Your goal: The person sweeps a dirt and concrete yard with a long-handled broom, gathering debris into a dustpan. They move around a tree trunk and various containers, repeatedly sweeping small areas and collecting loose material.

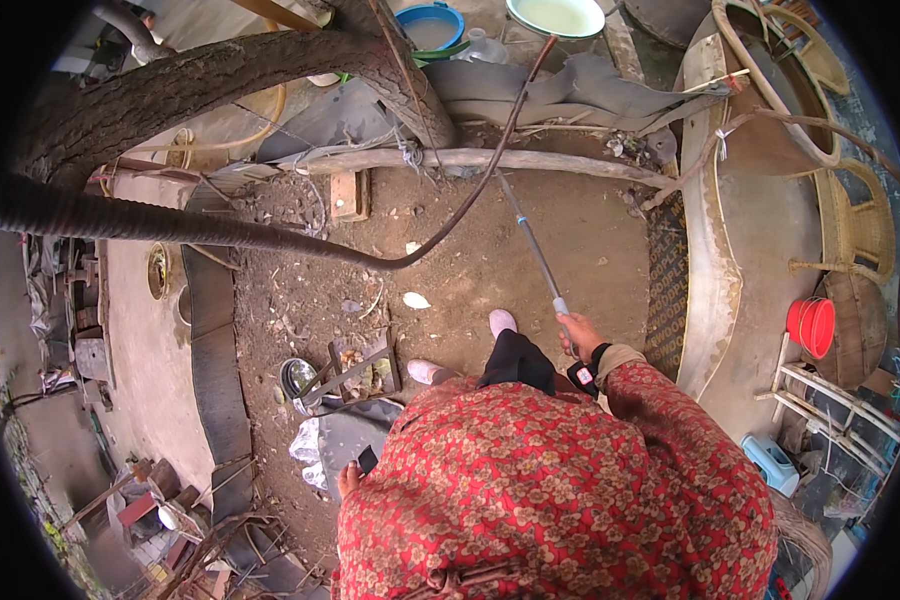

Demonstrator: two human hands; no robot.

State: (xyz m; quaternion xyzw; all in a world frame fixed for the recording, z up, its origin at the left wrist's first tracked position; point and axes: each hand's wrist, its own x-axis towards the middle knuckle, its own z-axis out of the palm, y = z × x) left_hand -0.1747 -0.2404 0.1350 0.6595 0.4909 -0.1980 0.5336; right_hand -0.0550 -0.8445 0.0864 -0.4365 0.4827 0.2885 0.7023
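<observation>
My right hand (581, 336) grips the light-coloured end of a slim grey pole (540, 259) with a blue band partway along. The pole slants forward over the bare dirt floor (570, 217), its far end reaching a horizontal wooden rail (487, 157). What is fixed to that end, if anything, I cannot make out. Low at my side, my left hand (350, 480) shows only partly past the red floral garment (555, 480). A small black flat piece (367, 459) is beside its fingers; whether they hold it is unclear.
A tree trunk (217, 82) and a dark curved branch (307, 251) cross overhead. Left of my feet are a metal frame with leaves (360, 367) and a round metal bowl (298, 377). A brick block (349, 196) stands near the rail. A red bucket (810, 328) is outside, right.
</observation>
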